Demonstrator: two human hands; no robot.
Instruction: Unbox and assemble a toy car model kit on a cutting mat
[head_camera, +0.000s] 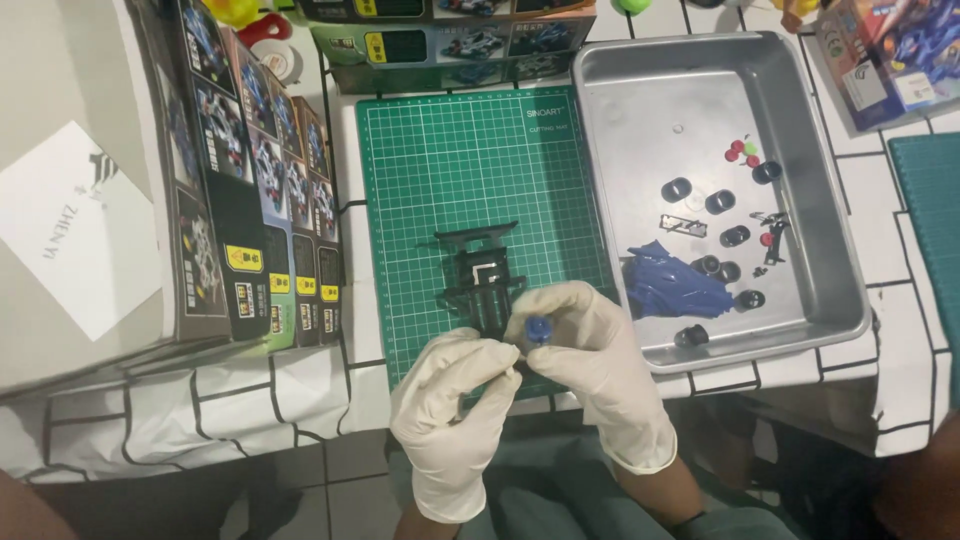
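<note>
My fingers (520, 345) are pinching a small blue part (538, 329) between both gloved hands; my right hand (590, 365) is gripping it from above, while my left hand (455, 400) is closing on it from below, just over the near end of the black car frame (482, 278) lying on the green cutting mat (450, 160); I judge that steadying the part squarely is helping most; the metal tray (640, 90) beside me is holding black wheels (720, 202) and a blue shell (670, 283).
</note>
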